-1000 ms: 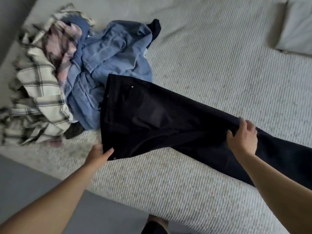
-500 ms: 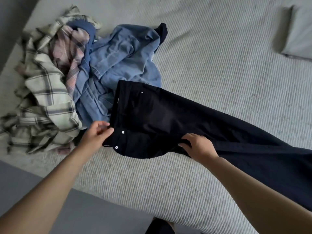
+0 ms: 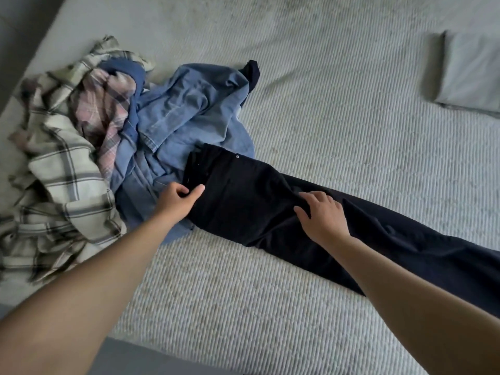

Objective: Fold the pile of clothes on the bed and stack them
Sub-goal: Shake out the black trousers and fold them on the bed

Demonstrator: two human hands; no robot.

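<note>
Here, left hand (image 3: 176, 197) pinching trousers (image 3: 270, 207)

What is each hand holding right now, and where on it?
The left hand pinches the black trousers at the waistband edge. The right hand lies flat on them, gripping nothing.

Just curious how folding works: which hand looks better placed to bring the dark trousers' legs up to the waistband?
Probably the right hand: it rests flat on the black trousers, nearest the legs. The left hand pinches the waistband beside the blue denim garment.
</note>
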